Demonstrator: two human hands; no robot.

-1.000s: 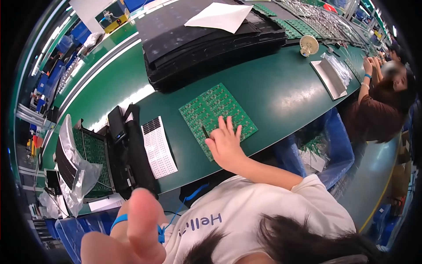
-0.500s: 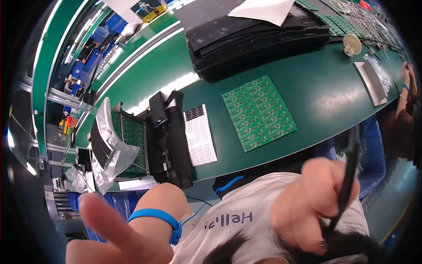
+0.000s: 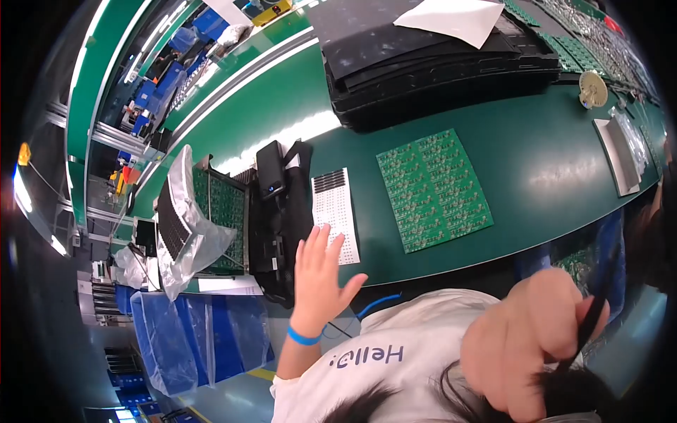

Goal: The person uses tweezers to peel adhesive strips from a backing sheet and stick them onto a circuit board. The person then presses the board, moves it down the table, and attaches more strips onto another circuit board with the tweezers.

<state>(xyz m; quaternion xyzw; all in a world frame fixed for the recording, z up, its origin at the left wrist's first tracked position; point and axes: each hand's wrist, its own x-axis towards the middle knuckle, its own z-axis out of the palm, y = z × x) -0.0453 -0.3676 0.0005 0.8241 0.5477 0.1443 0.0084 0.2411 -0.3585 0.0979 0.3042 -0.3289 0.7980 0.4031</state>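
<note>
Bare tabletop (image 3: 543,162) right of circuit board (image 3: 435,190); black tray (image 3: 444,100) blocks beyond.

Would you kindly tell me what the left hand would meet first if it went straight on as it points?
Probably the white sheet, which the left hand overlaps in view; depth is unclear, so they may already touch.

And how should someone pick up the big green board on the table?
Probably pinch the green board by its left and right edges, coming in from the sides. It lies flat on the table, both edges are uncovered, and its top is crowded with tiny details that seem best left alone.
</note>
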